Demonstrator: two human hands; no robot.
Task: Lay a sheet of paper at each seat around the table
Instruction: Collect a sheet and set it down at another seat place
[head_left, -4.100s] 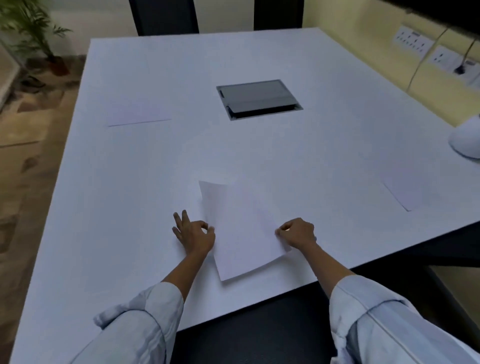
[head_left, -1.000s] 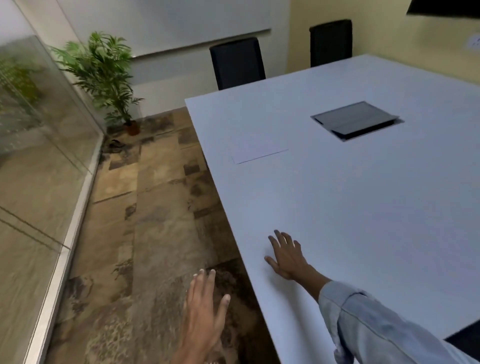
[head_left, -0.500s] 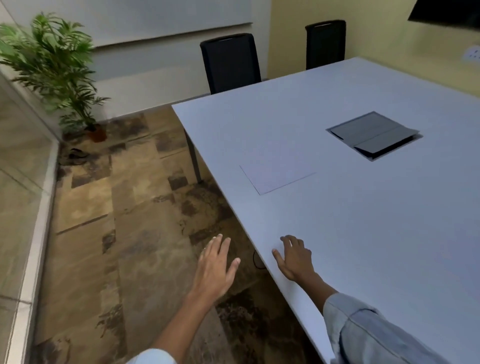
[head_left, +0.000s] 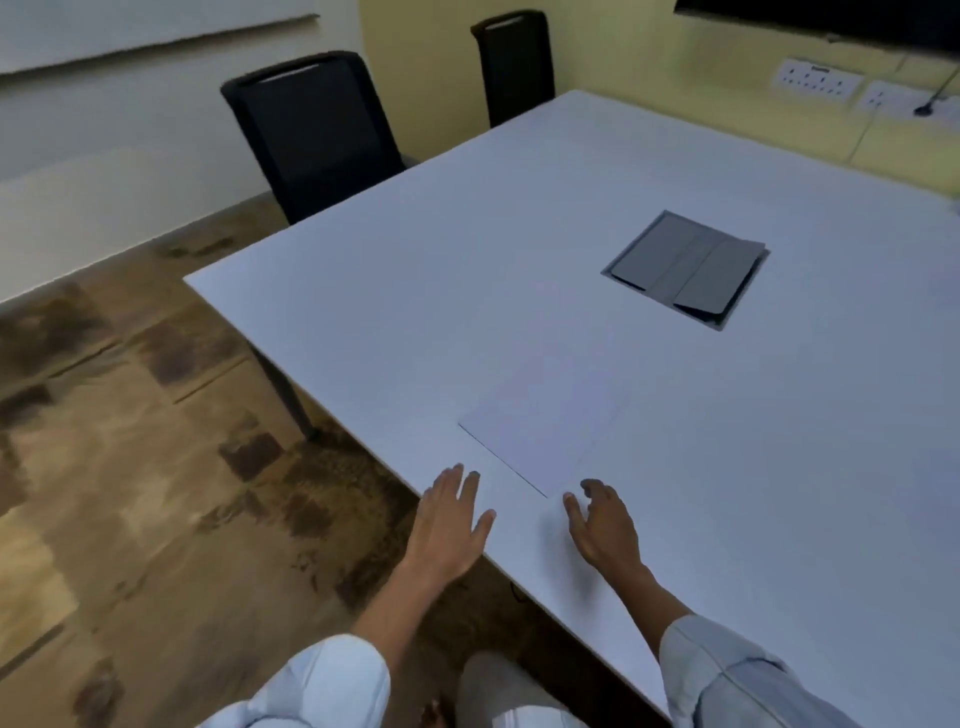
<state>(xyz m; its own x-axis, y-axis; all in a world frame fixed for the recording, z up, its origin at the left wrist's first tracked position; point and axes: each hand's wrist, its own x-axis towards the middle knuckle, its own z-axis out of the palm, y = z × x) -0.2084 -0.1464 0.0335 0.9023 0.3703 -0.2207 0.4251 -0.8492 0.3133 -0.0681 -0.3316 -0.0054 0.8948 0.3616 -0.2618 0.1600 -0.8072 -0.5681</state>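
A white sheet of paper (head_left: 540, 421) lies flat on the large white table (head_left: 779, 467), close to the table's left edge. My left hand (head_left: 449, 525) hovers over that edge just left of the sheet's near corner, fingers spread, holding nothing. My right hand (head_left: 602, 525) rests on the table just right of that corner, fingers loosely apart and empty. Neither hand touches the sheet.
A grey cable hatch (head_left: 685, 267) is set into the table's middle. Two black chairs (head_left: 311, 130) (head_left: 514, 62) stand at the far end. Wall sockets (head_left: 815, 78) line the yellow wall at right. Patterned brown floor (head_left: 130, 441) lies to the left.
I have come closer along the table's left side, so the sheet is now right in front of my hands. My left hand has come up from over the floor to the table edge.
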